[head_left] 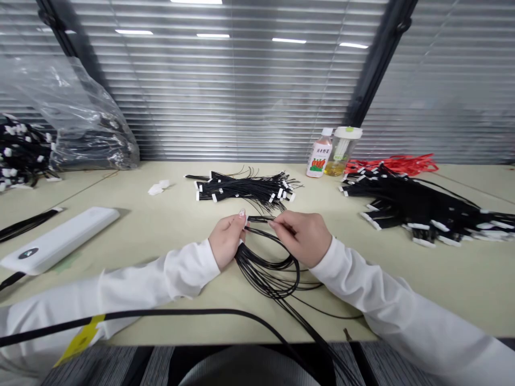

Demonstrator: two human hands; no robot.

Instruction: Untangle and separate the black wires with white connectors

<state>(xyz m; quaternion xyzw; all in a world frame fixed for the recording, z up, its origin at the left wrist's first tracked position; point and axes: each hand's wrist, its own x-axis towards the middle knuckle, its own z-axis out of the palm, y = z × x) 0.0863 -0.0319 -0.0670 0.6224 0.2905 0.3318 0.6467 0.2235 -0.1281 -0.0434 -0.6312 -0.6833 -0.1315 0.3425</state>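
Observation:
My left hand (228, 238) is closed around the white connector end of a bundle of thin black wires (267, 276), thumb on top. From there the wires loop to the right and trail down over the table's front edge. My right hand (303, 236) pinches with thumb and forefinger at a short stretch of black wire running from the same connector; the exact strand is too small to make out. Just beyond both hands lies a pile of short black wires with white connectors (245, 187).
At the right lie more black cables (422, 206) and red strips (398, 163). A drink bottle (319, 155) and a lidded cup (341, 153) stand behind. Leftward are a white power bank (60, 241), white scraps (159, 187) and a plastic bag (92, 123). A thick black cable (173, 312) crosses in front.

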